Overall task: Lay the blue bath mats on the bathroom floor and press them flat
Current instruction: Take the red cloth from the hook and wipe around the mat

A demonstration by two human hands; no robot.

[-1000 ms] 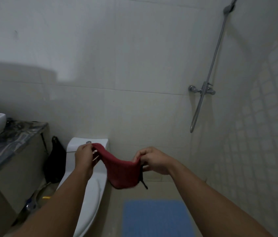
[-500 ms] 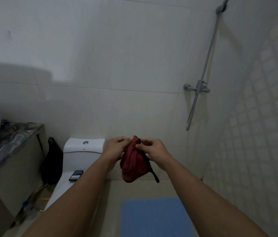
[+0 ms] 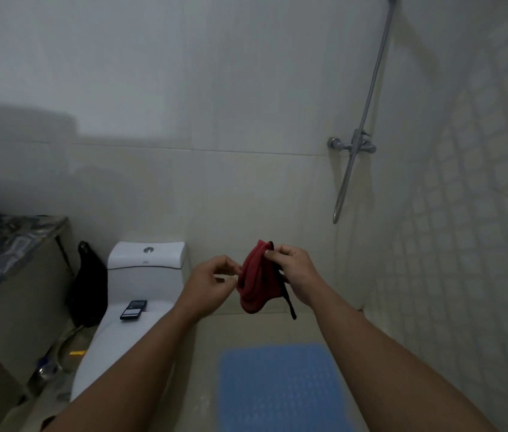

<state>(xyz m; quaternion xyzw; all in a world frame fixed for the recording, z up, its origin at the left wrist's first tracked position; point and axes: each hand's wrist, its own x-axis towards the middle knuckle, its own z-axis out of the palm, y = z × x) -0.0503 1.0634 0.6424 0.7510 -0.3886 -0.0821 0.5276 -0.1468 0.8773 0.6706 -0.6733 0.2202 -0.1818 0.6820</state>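
Observation:
One blue bath mat [image 3: 280, 388] lies flat on the tiled floor at the bottom centre, below my hands. Above it, in the air, I hold a folded red cloth [image 3: 254, 285] with a black strap hanging from it. My right hand [image 3: 293, 272] pinches the cloth's top edge. My left hand [image 3: 209, 282] has curled fingers whose tips meet the cloth's left edge. Neither hand touches the mat. No second blue mat is in view.
A white toilet [image 3: 140, 275] stands to the left with a phone [image 3: 133, 310] on its lid. A black bag [image 3: 89, 288] hangs beside a marble counter [image 3: 12, 244]. A shower mixer and hose [image 3: 352, 148] are on the wall at right.
The cloth went from stretched between my hands to folded in half. My left hand has since slid from the top down to the cloth's left edge. The view shifted right.

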